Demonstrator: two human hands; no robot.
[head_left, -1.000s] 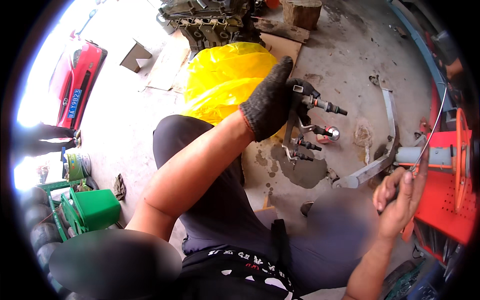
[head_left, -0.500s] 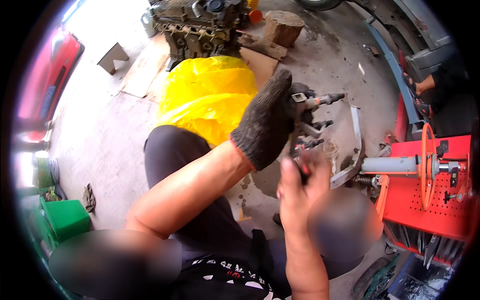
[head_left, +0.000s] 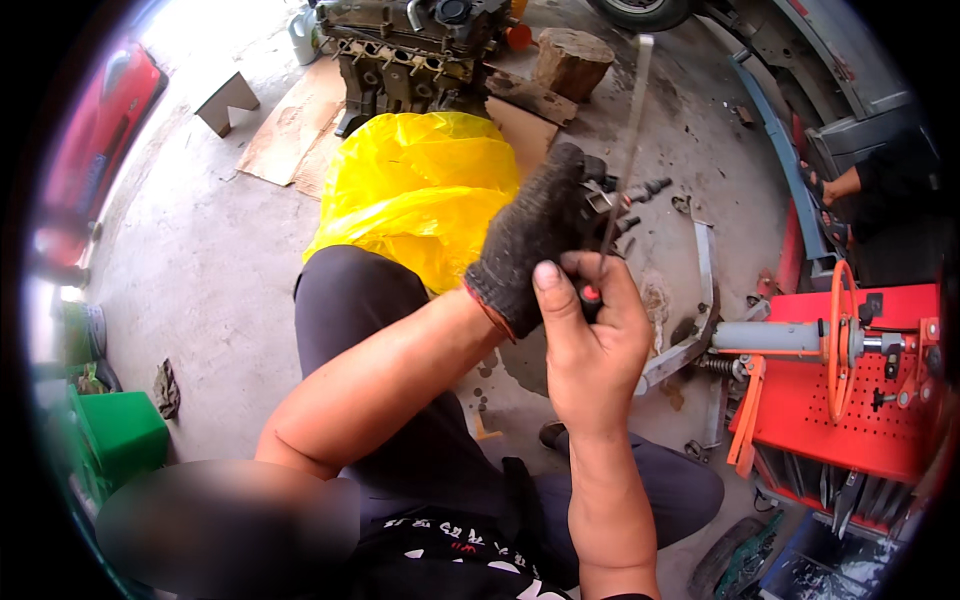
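My left hand [head_left: 528, 235], in a dark knitted glove, is closed around a metal part with nozzle-like stubs [head_left: 648, 192] that look like fuel injectors; the glove hides much of it. My bare right hand [head_left: 602, 355] is just below and right of the glove. Its fingers are wrapped around the dark and red handle of a screwdriver [head_left: 632, 140]. The long thin shaft points up and away, passing in front of the stubs. Whether the shaft touches the part I cannot tell. Beyond the glove lies a crumpled yellow plastic bag [head_left: 410, 190].
An engine block [head_left: 410, 60] stands on cardboard [head_left: 290, 130] at the back, with a wood stump [head_left: 573, 65] beside it. To the right are a red perforated bench [head_left: 780, 400] with an orange wheel [head_left: 838, 340] and a person's sandalled foot [head_left: 825, 190]. A green bin [head_left: 125, 435] sits left.
My right hand has turned and the screwdriver's shaft now stands up in plain view. The stubs have tilted slightly in my left hand, which stays in about the same place.
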